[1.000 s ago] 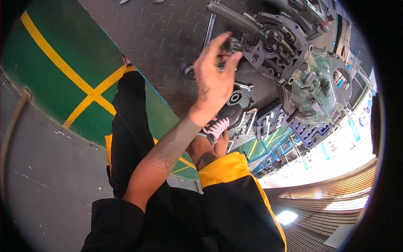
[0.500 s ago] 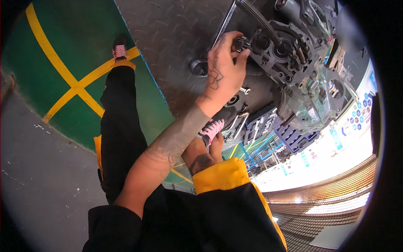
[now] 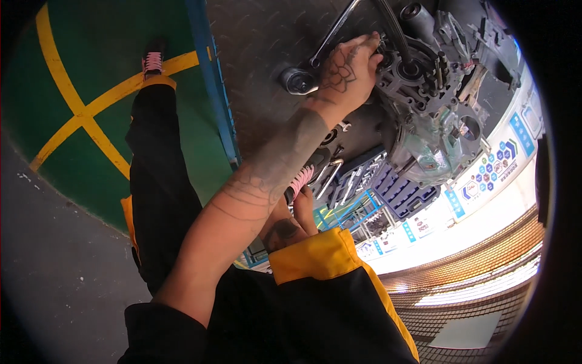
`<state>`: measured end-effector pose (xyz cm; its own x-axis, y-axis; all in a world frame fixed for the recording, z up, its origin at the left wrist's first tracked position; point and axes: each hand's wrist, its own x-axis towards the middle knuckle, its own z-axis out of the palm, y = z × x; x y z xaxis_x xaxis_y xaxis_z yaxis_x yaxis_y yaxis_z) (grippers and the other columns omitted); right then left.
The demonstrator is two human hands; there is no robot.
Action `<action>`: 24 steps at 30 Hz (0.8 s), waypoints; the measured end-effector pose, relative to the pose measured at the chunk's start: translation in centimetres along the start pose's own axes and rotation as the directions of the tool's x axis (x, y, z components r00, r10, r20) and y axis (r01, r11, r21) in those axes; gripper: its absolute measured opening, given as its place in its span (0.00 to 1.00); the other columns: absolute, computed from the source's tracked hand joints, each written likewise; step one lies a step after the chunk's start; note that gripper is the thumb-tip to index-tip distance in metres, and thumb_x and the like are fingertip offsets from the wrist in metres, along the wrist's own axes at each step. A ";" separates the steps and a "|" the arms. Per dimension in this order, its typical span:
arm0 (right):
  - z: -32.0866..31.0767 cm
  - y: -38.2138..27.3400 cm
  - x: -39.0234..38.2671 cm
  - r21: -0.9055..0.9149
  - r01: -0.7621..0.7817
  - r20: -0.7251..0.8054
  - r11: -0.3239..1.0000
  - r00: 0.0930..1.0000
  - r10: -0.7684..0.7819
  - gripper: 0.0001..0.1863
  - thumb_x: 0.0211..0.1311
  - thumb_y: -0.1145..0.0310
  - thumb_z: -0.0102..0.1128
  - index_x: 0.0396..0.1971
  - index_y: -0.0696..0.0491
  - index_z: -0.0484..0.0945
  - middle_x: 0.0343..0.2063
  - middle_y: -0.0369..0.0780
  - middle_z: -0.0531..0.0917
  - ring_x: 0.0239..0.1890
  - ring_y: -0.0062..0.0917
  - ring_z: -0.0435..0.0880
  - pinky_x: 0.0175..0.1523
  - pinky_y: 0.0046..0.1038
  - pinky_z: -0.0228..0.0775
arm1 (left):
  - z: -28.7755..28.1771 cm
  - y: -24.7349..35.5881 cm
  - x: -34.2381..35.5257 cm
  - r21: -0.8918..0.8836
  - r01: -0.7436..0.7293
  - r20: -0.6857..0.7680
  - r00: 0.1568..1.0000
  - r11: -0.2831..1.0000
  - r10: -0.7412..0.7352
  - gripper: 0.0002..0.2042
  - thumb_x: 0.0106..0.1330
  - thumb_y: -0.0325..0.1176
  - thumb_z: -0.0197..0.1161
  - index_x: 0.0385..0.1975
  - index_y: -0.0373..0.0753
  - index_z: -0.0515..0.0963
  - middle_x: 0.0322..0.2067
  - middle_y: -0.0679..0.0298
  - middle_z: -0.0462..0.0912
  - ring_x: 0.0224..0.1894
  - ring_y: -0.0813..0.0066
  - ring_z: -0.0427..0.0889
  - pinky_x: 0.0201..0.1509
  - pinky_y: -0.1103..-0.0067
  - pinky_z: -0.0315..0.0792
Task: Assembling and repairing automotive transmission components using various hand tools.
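My left hand (image 3: 351, 68) reaches across the dark metal bench top to the near side of an opened grey gearbox housing (image 3: 418, 91). Its fingers and thumb are closed on a small dark toothed gear (image 3: 382, 45), now mostly covered by the fingers. Beside the hand, a long splined shaft (image 3: 393, 27) stands tilted with its lower end in the housing. A long chrome bar tool (image 3: 333, 33) lies to the hand's left, close to a round dark metal cup (image 3: 299, 80). My right hand does not show.
Below the housing are a blue tool case (image 3: 400, 193) and several wrenches (image 3: 357, 182). The bench has a blue edge (image 3: 212, 79). Beyond it is green floor (image 3: 54, 121) with yellow lines. My shoe with pink laces (image 3: 302, 179) is under my left forearm.
My left hand has moved up and right, closer to the housing, still pinching the gear. The whole view has shifted slightly, so the bench edge shows more.
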<state>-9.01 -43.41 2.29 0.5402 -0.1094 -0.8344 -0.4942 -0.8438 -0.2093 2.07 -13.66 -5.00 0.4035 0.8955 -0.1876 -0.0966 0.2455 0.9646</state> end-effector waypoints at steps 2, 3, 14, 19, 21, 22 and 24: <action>-0.5 0.4 0.3 -0.004 0.011 0.029 1.000 1.000 -0.010 0.17 0.67 0.75 0.52 0.53 0.63 0.77 0.48 0.42 0.84 0.47 0.25 0.82 0.53 0.24 0.72 | -0.3 0.0 -0.1 0.053 -0.052 0.034 0.998 0.997 0.050 0.16 0.67 0.23 0.59 0.54 0.30 0.78 0.52 0.47 0.81 0.52 0.47 0.81 0.54 0.68 0.78; -0.4 0.8 0.5 0.035 0.045 -0.005 0.998 0.999 -0.045 0.16 0.66 0.76 0.52 0.51 0.64 0.78 0.42 0.41 0.85 0.39 0.24 0.82 0.44 0.23 0.73 | -0.2 0.2 -0.4 0.042 -0.053 0.023 0.998 0.998 0.052 0.16 0.67 0.23 0.59 0.54 0.30 0.78 0.52 0.47 0.81 0.52 0.47 0.81 0.54 0.68 0.78; -0.6 0.7 0.8 -0.116 0.106 0.004 0.988 0.994 -0.106 0.13 0.63 0.73 0.53 0.42 0.65 0.80 0.29 0.39 0.83 0.26 0.21 0.77 0.30 0.23 0.66 | -0.2 -0.9 -0.5 -0.009 0.008 0.117 0.993 1.000 -0.007 0.12 0.67 0.25 0.58 0.47 0.29 0.82 0.46 0.46 0.84 0.49 0.48 0.83 0.55 0.69 0.77; -0.7 1.1 1.2 -0.139 0.209 0.018 0.968 0.978 -0.209 0.16 0.62 0.72 0.54 0.45 0.67 0.79 0.35 0.44 0.87 0.35 0.27 0.83 0.42 0.26 0.73 | -0.2 -1.5 0.0 -0.001 -0.101 0.044 0.994 0.995 0.101 0.13 0.67 0.25 0.60 0.49 0.30 0.81 0.45 0.47 0.85 0.49 0.51 0.84 0.55 0.70 0.77; -1.7 1.9 1.5 -0.105 0.150 0.034 0.983 0.989 -0.147 0.17 0.61 0.72 0.54 0.46 0.67 0.79 0.40 0.47 0.87 0.41 0.30 0.84 0.50 0.27 0.73 | -0.1 -0.2 -0.2 -0.079 0.173 0.059 0.984 0.982 -0.169 0.14 0.67 0.28 0.62 0.50 0.33 0.82 0.43 0.49 0.87 0.46 0.58 0.87 0.52 0.72 0.78; -1.5 2.2 1.5 -0.102 0.157 0.025 0.982 0.988 -0.155 0.17 0.61 0.72 0.54 0.47 0.67 0.79 0.41 0.47 0.87 0.42 0.31 0.85 0.51 0.27 0.73 | -0.3 -0.1 0.1 -0.070 0.173 0.066 0.984 0.982 -0.168 0.14 0.67 0.28 0.62 0.50 0.33 0.82 0.43 0.49 0.87 0.46 0.58 0.87 0.52 0.72 0.78; -1.6 2.5 1.7 -0.086 0.134 0.031 0.987 0.991 -0.132 0.18 0.60 0.72 0.55 0.48 0.66 0.79 0.43 0.47 0.87 0.44 0.31 0.85 0.54 0.28 0.73 | -0.4 0.4 0.6 -0.133 0.272 0.073 0.962 0.953 -0.264 0.14 0.64 0.30 0.68 0.49 0.36 0.84 0.38 0.51 0.88 0.39 0.68 0.88 0.47 0.76 0.78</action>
<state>-8.25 -46.56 1.18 0.5796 0.0192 -0.8146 -0.3565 -0.8930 -0.2746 1.88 -12.83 -4.83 0.4801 0.7692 -0.4217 -0.1034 0.5270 0.8435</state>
